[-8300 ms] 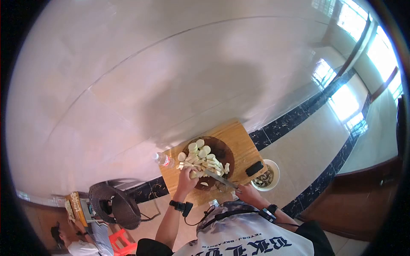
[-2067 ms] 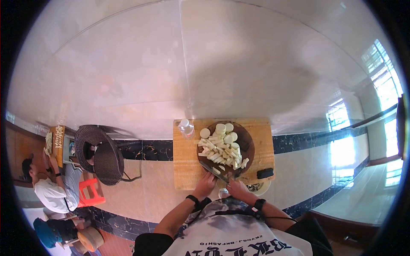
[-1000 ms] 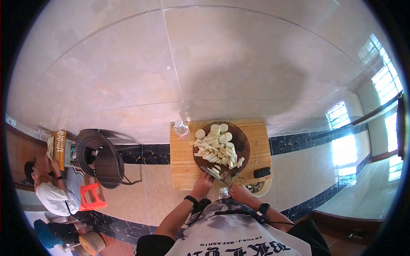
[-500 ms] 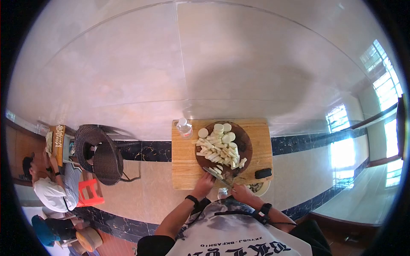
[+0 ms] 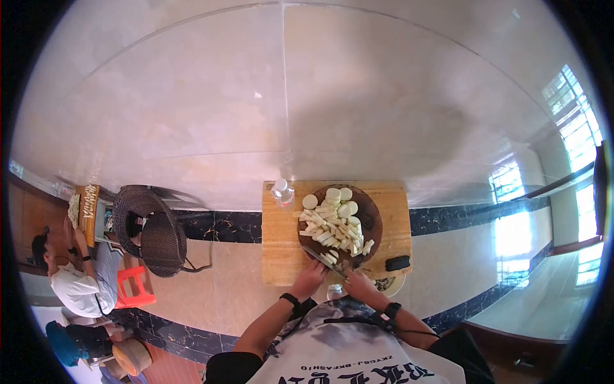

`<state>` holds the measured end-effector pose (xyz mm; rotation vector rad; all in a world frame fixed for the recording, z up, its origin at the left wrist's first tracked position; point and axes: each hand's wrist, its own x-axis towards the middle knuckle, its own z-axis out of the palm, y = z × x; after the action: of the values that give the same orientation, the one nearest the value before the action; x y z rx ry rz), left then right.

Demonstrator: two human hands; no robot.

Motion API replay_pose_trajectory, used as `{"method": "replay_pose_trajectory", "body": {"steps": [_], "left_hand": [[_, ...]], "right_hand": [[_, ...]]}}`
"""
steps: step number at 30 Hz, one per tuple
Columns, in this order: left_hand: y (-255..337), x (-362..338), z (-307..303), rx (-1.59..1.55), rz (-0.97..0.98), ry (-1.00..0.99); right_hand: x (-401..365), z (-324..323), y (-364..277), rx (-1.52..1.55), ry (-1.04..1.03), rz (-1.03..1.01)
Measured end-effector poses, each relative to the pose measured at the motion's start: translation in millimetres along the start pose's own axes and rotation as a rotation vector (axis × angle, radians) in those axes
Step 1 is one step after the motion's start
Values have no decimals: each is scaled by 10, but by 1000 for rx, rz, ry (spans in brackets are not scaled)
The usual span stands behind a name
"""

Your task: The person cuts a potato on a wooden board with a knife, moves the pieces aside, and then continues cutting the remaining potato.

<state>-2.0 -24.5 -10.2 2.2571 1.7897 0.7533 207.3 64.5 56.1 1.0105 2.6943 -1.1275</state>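
Observation:
On a round dark chopping board (image 5: pixel 373 221) lie a heap of pale vegetable strips (image 5: pixel 339 235) and several thick round slices (image 5: pixel 333 194). A knife (image 5: pixel 327 264) lies slantwise across the board's near edge, with a few cut strips (image 5: pixel 330 257) along its blade. Its handle is in my right hand (image 5: pixel 361 283), the fingers wrapped round it. My left hand (image 5: pixel 311 276) is on the near side of the blade, fingers bent and close together by the knife. What those fingers hold is hidden.
The board rests on a wooden table (image 5: pixel 275 246) against a tiled wall. A clear bottle (image 5: pixel 282 193) and a black object (image 5: pixel 397 263) stand on it. Below its front edge is a bowl (image 5: pixel 398 283). To the left are a wicker chair (image 5: pixel 160 240), a red stool (image 5: pixel 134 287) and two people.
The view has shifted a little, so the table sits slightly further right. My right hand and the knife have moved slightly; the knife's blade is blurred. The left hand stays beside the blade.

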Motion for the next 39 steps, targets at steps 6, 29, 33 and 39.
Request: {"method": "replay_pose_trajectory", "body": {"steps": [6,29,33,39], "left_hand": [[-18,68,-5,65,13,-112],[51,29,-47,134,20,-36],[14,-1,44,91,-29,-67],[27,21,21,57,-31,-21]], "right_hand": [[-220,-18,2,132,28,265],[-306,-101,-92,100,57,-35],[-261,-117,-152,103,42,8],[-259,-15,-77,167,38,172]]}}
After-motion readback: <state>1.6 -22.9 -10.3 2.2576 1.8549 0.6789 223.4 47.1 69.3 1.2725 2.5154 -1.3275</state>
